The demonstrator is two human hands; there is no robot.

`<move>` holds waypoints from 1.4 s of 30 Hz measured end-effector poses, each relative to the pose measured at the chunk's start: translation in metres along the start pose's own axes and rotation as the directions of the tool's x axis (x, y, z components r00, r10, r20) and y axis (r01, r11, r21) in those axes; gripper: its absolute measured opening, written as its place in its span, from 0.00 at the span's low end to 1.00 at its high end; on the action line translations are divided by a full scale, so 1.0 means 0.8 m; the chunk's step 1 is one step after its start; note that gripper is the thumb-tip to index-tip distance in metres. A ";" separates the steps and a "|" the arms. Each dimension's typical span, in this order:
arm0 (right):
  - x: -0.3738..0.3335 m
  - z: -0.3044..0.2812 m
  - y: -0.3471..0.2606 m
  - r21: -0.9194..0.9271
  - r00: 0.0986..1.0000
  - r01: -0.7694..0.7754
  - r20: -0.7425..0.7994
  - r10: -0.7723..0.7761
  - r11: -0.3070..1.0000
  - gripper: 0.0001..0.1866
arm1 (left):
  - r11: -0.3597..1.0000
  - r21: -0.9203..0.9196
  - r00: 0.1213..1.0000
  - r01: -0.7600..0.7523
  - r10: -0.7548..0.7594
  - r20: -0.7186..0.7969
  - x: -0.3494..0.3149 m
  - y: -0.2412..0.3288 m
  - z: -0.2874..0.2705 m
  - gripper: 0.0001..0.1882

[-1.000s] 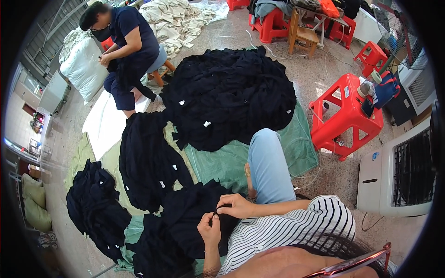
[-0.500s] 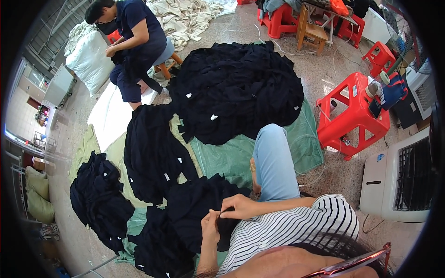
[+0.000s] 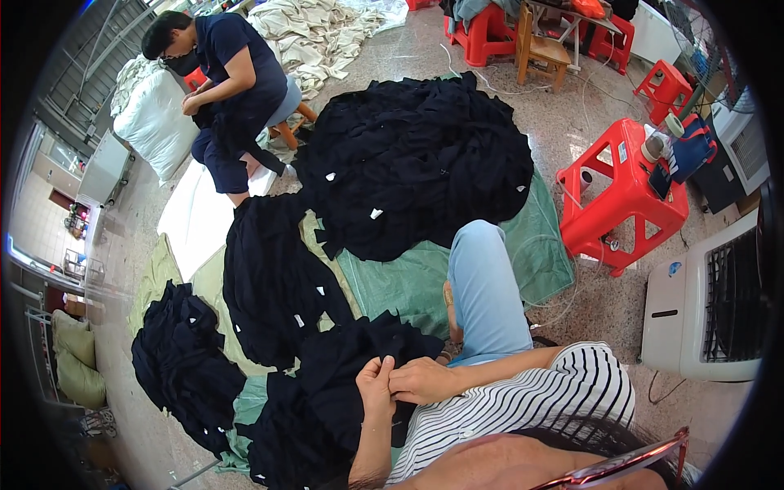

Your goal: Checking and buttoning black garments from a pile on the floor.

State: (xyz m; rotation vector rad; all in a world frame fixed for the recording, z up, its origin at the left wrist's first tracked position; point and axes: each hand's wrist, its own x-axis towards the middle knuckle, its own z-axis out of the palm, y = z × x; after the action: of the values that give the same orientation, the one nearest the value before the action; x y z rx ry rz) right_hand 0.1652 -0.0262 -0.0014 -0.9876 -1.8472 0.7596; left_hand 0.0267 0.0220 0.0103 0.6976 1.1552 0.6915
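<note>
My left hand (image 3: 376, 385) and my right hand (image 3: 424, 380) meet over my lap, fingertips pinched together and touching. A dark navy garment (image 3: 351, 355) drapes across my lap and under both hands. Its edge appears to be between my fingers, though the pinched part itself is hidden. Below and left of it lies more dark cloth (image 3: 294, 441). Two further dark garment piles, a long one (image 3: 273, 278) and a lower one (image 3: 180, 351), lie to the left with small white tags on them.
A large dark garment heap (image 3: 416, 163) lies ahead on a green sheet (image 3: 392, 286). Far left, a co-worker (image 3: 237, 82) sits on a stool handling dark cloth. To the right stand a red plastic stool (image 3: 625, 196) with items on it and a white air cooler (image 3: 694, 306).
My hands have come closer together, the left thumb now upright beside the right fingers. The view has shifted slightly. The co-worker stays seated, bent over dark cloth.
</note>
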 end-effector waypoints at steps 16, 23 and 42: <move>-0.006 -0.033 0.015 0.024 0.979 -0.202 0.024 0.202 0.979 0.09 | 0.921 0.302 0.968 -0.245 0.250 0.021 -0.012 -0.004 -0.016 0.04; -0.003 -0.028 0.012 0.053 0.979 -0.184 -0.077 0.187 0.982 0.08 | 0.975 0.138 0.985 -0.174 0.174 0.010 -0.017 -0.002 -0.019 0.04; -0.001 -0.022 0.016 -0.040 0.988 -0.074 -0.136 0.068 0.996 0.08 | 0.895 0.280 0.938 -0.348 0.328 0.116 -0.021 -0.020 -0.029 0.05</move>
State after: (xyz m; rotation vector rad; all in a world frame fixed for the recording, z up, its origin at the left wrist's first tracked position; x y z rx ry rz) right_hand 0.1851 -0.0184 -0.0048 -1.1119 -1.7266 0.6792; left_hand 0.0021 0.0023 0.0016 1.1899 1.0983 0.7866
